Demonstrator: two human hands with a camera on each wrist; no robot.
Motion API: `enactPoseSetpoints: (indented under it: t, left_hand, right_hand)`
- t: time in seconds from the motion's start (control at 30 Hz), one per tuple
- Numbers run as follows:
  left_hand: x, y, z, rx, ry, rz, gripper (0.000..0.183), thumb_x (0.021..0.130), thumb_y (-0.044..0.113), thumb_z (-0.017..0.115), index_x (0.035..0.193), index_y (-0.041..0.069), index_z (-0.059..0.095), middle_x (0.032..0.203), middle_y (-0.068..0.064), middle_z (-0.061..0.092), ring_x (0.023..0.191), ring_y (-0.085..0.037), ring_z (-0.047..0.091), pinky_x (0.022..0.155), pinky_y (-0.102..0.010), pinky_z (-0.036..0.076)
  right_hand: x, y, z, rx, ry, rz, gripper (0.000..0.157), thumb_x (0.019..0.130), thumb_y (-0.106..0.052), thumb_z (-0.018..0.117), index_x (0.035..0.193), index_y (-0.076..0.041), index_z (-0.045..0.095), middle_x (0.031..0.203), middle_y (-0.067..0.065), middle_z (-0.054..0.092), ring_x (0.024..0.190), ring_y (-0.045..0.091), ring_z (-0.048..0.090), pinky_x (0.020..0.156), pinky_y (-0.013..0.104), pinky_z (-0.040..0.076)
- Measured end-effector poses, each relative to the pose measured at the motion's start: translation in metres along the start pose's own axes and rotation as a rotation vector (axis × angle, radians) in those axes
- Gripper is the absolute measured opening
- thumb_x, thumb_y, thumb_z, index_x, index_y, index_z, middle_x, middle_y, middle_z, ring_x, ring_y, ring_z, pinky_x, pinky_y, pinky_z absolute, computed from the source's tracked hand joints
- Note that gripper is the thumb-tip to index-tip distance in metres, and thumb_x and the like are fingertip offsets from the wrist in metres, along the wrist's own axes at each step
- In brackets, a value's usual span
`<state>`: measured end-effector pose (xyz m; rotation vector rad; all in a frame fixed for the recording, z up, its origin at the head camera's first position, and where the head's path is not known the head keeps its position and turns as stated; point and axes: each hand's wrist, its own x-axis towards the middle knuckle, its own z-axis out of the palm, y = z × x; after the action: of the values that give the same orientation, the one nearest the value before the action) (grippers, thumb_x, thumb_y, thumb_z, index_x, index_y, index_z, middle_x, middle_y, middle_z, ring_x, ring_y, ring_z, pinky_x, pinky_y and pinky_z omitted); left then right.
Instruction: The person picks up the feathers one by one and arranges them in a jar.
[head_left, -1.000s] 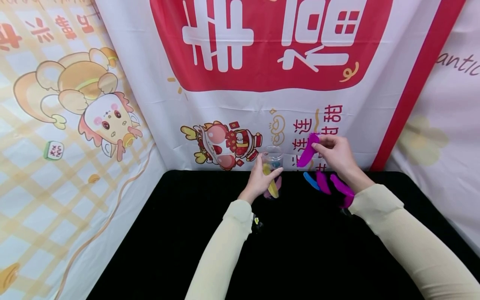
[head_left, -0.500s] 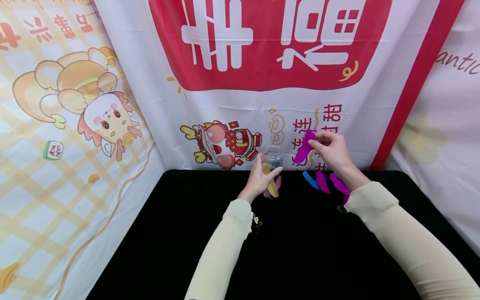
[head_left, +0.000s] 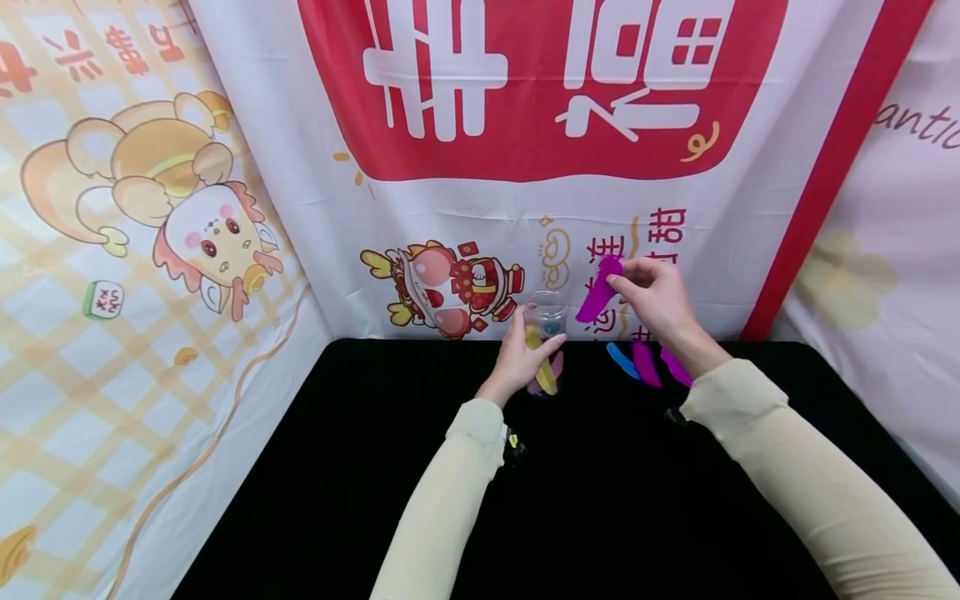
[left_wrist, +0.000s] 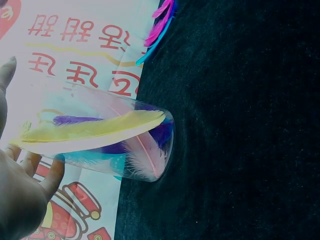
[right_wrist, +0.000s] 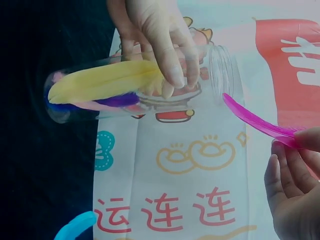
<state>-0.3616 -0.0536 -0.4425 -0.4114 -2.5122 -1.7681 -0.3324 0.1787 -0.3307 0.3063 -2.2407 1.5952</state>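
Observation:
A clear jar point(head_left: 553, 318) stands upright at the back of the black table, with my left hand point(head_left: 517, 354) gripping its side. Inside it lean a yellow feather point(left_wrist: 95, 134), a pale pink feather point(left_wrist: 147, 155) and some purple and blue ones. Between thumb and fingers, my right hand point(head_left: 663, 304) pinches a magenta feather point(head_left: 598, 292) by one end, to the right of the jar. In the right wrist view the feather's free tip comes up close to the jar's rim point(right_wrist: 225, 70); whether they touch I cannot tell.
A blue feather point(head_left: 622, 362) and a magenta feather point(head_left: 646, 365) lie on the black table point(head_left: 585, 492) below my right hand. Another magenta feather point(head_left: 676, 367) is partly hidden by the right wrist. A printed cloth backdrop point(head_left: 300, 250) hangs right behind the table edge.
My right hand has moved left and slightly up, bringing the magenta feather nearer the jar. The left hand and the jar have stayed in place.

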Motion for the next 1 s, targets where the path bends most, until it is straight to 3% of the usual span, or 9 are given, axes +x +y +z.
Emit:
enactPoseSetpoints:
  t: [0.4,0.63,1.0]
  left_hand:
    - [0.000,-0.001,0.000,0.006,-0.002,-0.010,0.077,0.094,0.049,0.073,0.153,0.028,0.029,0.152,-0.008,0.043,0.137,-0.027,0.047,0.112,-0.049,0.040]
    - [0.000,0.000,0.000,0.009,0.002,-0.005,0.074,0.094,0.047,0.073,0.152,0.029,0.031,0.150,-0.009,0.046,0.136,-0.028,0.048,0.112,-0.050,0.040]
    - [-0.001,0.001,0.000,0.005,0.000,-0.011,0.075,0.094,0.047,0.073,0.152,0.029,0.030,0.152,-0.009,0.044,0.138,-0.027,0.046,0.114,-0.049,0.039]
  right_hand:
    - [-0.008,-0.035,0.007,0.048,0.003,-0.026,0.023,0.094,-0.005,0.073,0.107,0.014,0.069,0.082,0.006,0.073,0.068,0.003,0.065,0.067,0.019,0.053]
    - [0.002,-0.019,0.014,0.079,0.030,-0.020,0.024,0.093,-0.012,0.077,0.107,0.007,0.072,0.081,-0.005,0.071,0.072,0.009,0.066,0.068,0.019,0.054]
    - [0.006,-0.015,0.023,0.104,0.038,-0.038,0.020,0.093,-0.011,0.077,0.102,0.006,0.072,0.078,-0.005,0.071,0.074,0.012,0.068,0.070,0.023,0.057]
